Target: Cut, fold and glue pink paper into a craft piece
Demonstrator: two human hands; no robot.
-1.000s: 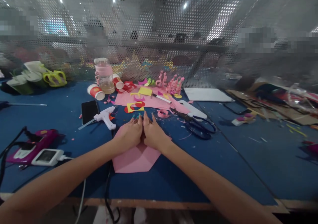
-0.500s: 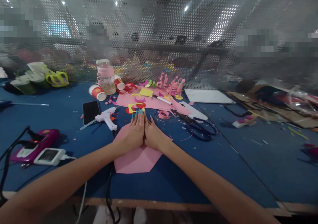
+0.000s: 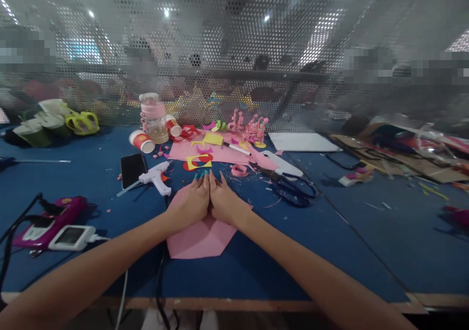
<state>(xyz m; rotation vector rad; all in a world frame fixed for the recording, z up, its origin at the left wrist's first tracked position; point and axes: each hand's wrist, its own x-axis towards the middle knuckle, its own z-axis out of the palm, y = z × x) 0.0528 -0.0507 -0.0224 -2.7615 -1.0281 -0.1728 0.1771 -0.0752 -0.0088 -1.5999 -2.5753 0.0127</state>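
Note:
A folded pink sheet (image 3: 201, 239) lies on the blue table in front of me. My left hand (image 3: 190, 200) rests on its upper part, fingers stretched forward, with blue-green nails at the tips. Beside it, touching along the inner edge, my right hand (image 3: 229, 200) lies on the same sheet, its fingers pointing forward too. Both palms press down, and the paper under them is hidden. Just past the fingertips are a yellow paper frame (image 3: 191, 163) and red paper pieces (image 3: 207, 157). Left of my left hand lies a white glue gun (image 3: 158, 177).
Blue-handled scissors (image 3: 293, 192) and a pink paper coil (image 3: 239, 170) lie to the right. A phone (image 3: 132, 170), a paper cup (image 3: 142, 141) and a bottle (image 3: 154, 117) stand or lie left. A purple power strip (image 3: 51, 222) trails cables. Perforated metal panel (image 3: 220, 42) rises behind.
The view has tilted slightly, so everything sits a little lower in the picture. Both hands stay pressed on the pink sheet, with only a slight shift of the fingers.

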